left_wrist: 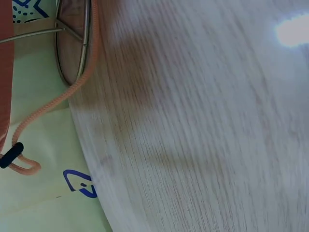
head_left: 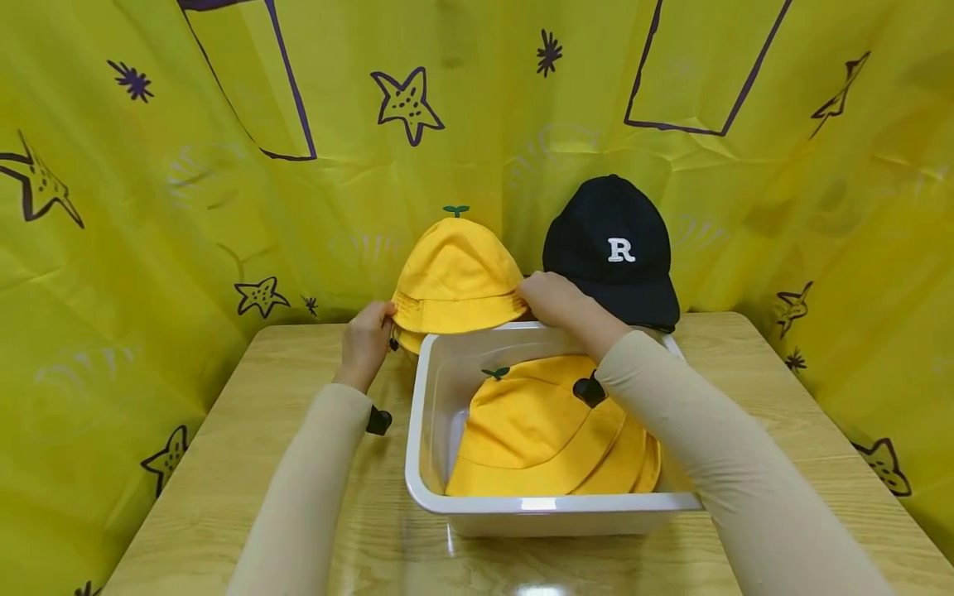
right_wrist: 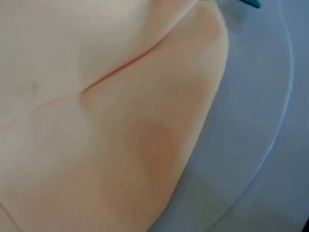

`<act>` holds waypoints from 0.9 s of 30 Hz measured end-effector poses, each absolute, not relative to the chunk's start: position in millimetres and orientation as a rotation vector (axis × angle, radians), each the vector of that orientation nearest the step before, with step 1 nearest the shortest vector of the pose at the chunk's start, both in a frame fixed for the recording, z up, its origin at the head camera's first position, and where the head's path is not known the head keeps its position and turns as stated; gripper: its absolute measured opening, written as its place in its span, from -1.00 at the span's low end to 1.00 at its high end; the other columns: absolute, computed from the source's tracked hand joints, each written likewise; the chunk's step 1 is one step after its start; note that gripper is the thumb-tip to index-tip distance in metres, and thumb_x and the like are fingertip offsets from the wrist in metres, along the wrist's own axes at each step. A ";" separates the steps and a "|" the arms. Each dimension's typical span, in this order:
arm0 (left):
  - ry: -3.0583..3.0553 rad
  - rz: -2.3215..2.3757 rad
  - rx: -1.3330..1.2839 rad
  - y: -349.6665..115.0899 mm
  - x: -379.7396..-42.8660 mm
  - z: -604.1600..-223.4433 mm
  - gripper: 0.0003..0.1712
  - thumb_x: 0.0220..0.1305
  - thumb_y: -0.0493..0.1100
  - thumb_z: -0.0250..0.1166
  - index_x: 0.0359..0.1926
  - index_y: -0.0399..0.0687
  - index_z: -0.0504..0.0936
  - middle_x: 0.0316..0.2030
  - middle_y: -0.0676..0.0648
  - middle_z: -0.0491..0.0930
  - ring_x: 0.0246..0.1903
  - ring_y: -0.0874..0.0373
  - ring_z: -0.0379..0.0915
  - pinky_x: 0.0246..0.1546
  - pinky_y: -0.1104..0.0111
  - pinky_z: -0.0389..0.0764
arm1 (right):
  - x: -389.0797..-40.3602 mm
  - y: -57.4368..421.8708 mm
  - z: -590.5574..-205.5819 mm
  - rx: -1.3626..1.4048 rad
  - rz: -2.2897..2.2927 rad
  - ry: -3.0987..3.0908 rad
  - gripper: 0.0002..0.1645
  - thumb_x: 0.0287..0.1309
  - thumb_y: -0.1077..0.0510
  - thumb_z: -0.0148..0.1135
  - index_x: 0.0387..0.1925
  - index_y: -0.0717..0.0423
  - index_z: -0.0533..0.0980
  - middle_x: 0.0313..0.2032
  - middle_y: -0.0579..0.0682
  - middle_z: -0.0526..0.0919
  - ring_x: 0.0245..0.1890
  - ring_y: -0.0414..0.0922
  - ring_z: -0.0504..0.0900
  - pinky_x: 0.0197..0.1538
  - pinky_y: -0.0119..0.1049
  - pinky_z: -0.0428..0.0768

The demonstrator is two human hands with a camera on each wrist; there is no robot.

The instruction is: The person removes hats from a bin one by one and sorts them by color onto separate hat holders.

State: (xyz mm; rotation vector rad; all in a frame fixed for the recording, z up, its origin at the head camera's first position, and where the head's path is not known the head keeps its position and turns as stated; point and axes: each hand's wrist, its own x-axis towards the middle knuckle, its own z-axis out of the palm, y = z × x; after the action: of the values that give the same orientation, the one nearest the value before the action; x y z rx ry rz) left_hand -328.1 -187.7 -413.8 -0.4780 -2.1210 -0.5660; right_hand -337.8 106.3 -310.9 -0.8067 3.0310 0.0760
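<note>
A yellow bucket hat [head_left: 458,265] with a green sprout on its crown sits at the back, left of the black cap, apparently over another yellow hat whose brim [head_left: 412,340] shows below. My left hand [head_left: 363,343] pinches the brim at its left edge. At the brim's right edge my right hand [head_left: 555,298] grips it, fingertips partly hidden. In the left wrist view an orange-looking cord [left_wrist: 50,104] with a black toggle [left_wrist: 11,155] hangs beside a wire stand [left_wrist: 86,43]. Stacked yellow hats [head_left: 522,422] lie in the white bin, also filling the right wrist view [right_wrist: 145,130].
The white bin [head_left: 415,447] stands at the middle of the wooden table [head_left: 298,406], under my right forearm. A black baseball cap [head_left: 611,240] with a white R stands behind it on the right. A yellow printed curtain [head_left: 335,199] surrounds the table's back and sides.
</note>
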 end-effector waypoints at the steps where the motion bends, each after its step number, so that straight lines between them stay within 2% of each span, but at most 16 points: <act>1: -2.129 -0.560 -0.473 -188.8 -327.9 -413.4 -0.94 0.13 -0.43 0.29 -0.33 -0.29 0.64 -0.35 -0.22 0.67 -0.35 -0.10 0.63 -0.37 0.13 0.64 | -338.4 106.8 -311.0 -0.810 0.069 3.031 -0.75 0.21 0.37 0.05 -0.53 0.10 0.49 -0.56 0.00 0.48 -0.49 -0.04 0.46 -0.41 -0.30 0.37; 7: -2.158 -0.557 -0.536 -201.8 -324.5 -411.0 -0.83 0.09 -0.35 0.38 -0.24 -0.24 0.66 -0.28 -0.19 0.67 -0.31 -0.07 0.62 -0.37 0.15 0.63 | -341.0 110.9 -309.4 -0.853 -0.057 3.000 -0.75 0.19 0.38 0.04 -0.57 0.10 0.43 -0.59 -0.03 0.38 -0.51 -0.07 0.43 -0.43 -0.33 0.32; 10: -2.150 -0.562 -0.635 -205.1 -321.0 -406.8 -0.80 0.07 -0.33 0.39 -0.23 -0.25 0.64 -0.29 -0.19 0.65 -0.32 -0.07 0.61 -0.39 0.16 0.62 | -338.4 114.7 -302.1 -0.859 -0.140 2.971 -0.82 0.15 0.38 0.06 -0.51 0.15 0.49 -0.55 -0.01 0.44 -0.48 -0.06 0.45 -0.39 -0.33 0.37; 15: -2.127 -0.596 -0.818 -209.6 -311.2 -400.1 -0.70 -0.02 -0.36 0.44 -0.19 -0.28 0.62 -0.26 -0.19 0.63 -0.27 -0.05 0.60 -0.30 0.18 0.63 | -330.7 116.0 -291.5 -0.936 -0.302 2.936 -0.90 0.13 0.33 0.13 -0.36 0.19 0.57 -0.41 0.04 0.58 -0.39 -0.04 0.50 -0.29 -0.27 0.48; 21: -2.070 -0.629 -1.000 -211.9 -299.6 -384.5 -0.56 -0.12 -0.41 0.49 -0.12 -0.30 0.62 -0.21 -0.21 0.63 -0.24 -0.05 0.60 -0.26 0.19 0.63 | -317.4 113.5 -278.3 -0.966 -0.389 2.934 -0.83 0.17 0.22 0.19 -0.20 0.15 0.60 -0.25 0.05 0.66 -0.28 -0.06 0.57 -0.17 -0.19 0.57; 27: -2.069 -0.625 -1.147 -204.8 -284.3 -361.5 -0.46 -0.16 -0.34 0.52 -0.05 -0.28 0.61 -0.17 -0.19 0.63 -0.19 -0.04 0.60 -0.23 0.20 0.63 | -305.3 113.7 -266.8 -1.003 -0.437 2.941 -0.80 0.15 0.15 0.27 -0.19 0.14 0.62 -0.25 0.03 0.68 -0.27 -0.09 0.62 -0.18 -0.22 0.61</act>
State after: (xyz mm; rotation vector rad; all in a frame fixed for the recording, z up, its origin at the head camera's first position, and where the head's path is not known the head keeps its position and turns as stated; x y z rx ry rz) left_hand -284.3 -204.8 -361.5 -1.1466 -2.0691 -0.6250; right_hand -305.3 113.7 -266.8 -1.0034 2.9409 -0.4370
